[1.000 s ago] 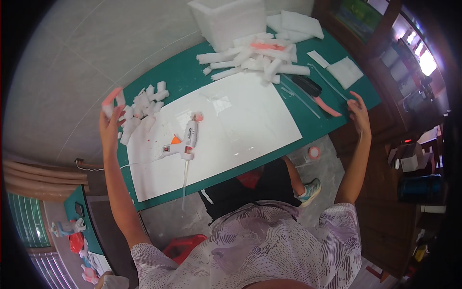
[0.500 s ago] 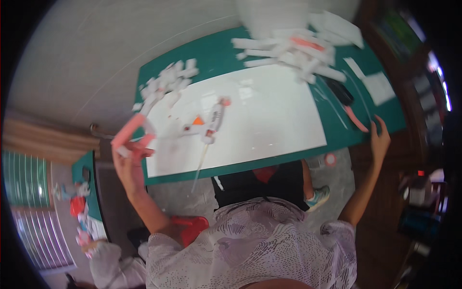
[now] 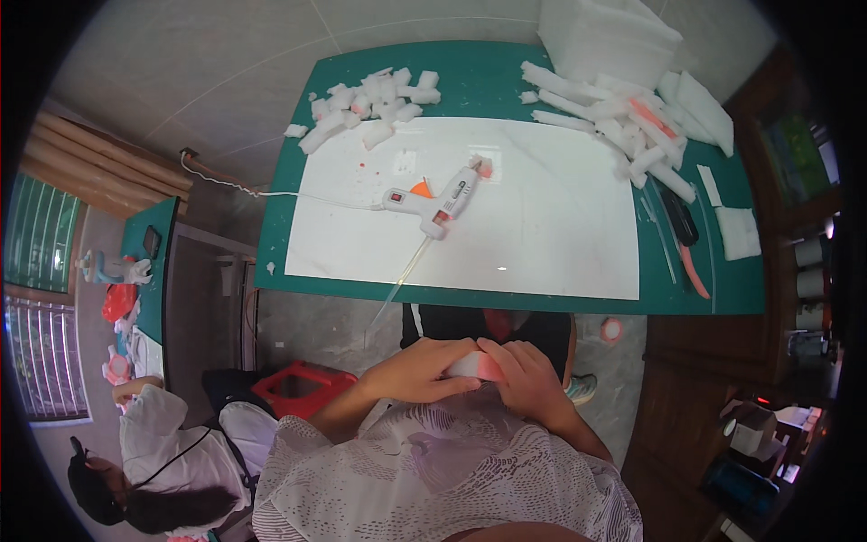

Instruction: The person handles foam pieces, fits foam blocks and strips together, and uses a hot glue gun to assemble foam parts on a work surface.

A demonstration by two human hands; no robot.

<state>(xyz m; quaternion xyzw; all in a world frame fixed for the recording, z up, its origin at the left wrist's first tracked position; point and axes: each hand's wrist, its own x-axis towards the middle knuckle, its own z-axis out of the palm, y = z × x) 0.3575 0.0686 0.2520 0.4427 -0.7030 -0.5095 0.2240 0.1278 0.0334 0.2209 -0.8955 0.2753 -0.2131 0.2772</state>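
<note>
Close to my body, below the table's near edge, my left hand (image 3: 417,370) and my right hand (image 3: 526,375) meet around a pink-and-white foam piece (image 3: 479,366). The fingers of both hands curl over it and hide part of its shape. On the white board (image 3: 551,226) beyond lies a white glue gun (image 3: 438,203), its nozzle toward the far side. A clear glue stick (image 3: 400,282) sticks out of its back, past the table edge.
White foam offcuts (image 3: 375,101) sit far left, and foam strips (image 3: 623,117) far right before a large foam block (image 3: 605,41). A cutter with pink handle (image 3: 694,271) lies right. A red stool (image 3: 302,390) and another person (image 3: 172,443) are at left.
My left hand has come down from the table's left side with the pink piece, and my right hand has come in from the right to hold it too. The view has shifted.
</note>
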